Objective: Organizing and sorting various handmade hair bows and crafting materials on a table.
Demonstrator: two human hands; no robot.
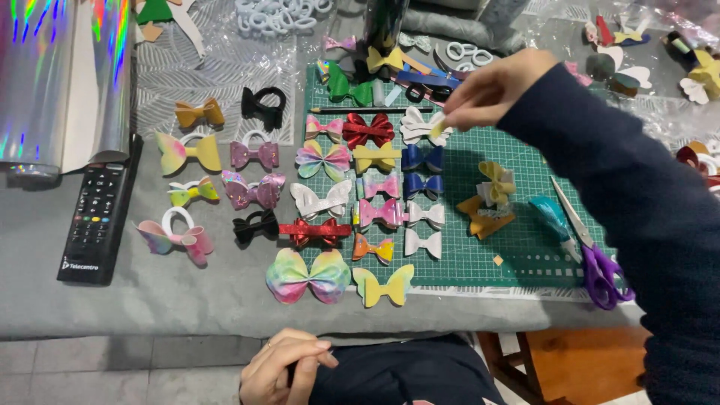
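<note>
The right hand [491, 86] is reaching in from the right side over the far part of the green gridded cutting mat [525, 247], its fingertips pinching a small pale yellow scrap [437, 127], too small to tell what it is. It is hovering just above a white glossy bow [421, 124] near the mat's far edge. The dark blue sleeve [630, 195] is crossing the right side of the bench.

The left hand [289, 367] is resting off the near edge of the bench, on the person's dark lap, fingers curled loosely inward and holding nothing that can be seen.

Rows of small finished bows are lying across the mat and the grey cloth-covered bench [150, 300]: a shiny red bow [368, 129], a pastel rainbow bow [322, 159], a dark blue bow [422, 157], and a large tie-dye pastel bow [307, 276] by the mat's near left corner. A pile of yellow and orange bow pieces [487, 199] is sitting towards the mat's right half. Purple-handled scissors [596, 259] are lying at the mat's right edge, beside a teal strip [551, 217]. A black remote control [96, 221] is lying near the bench's left edge, just in front of a roll of holographic silver film [52, 75] at the far left corner.
</note>
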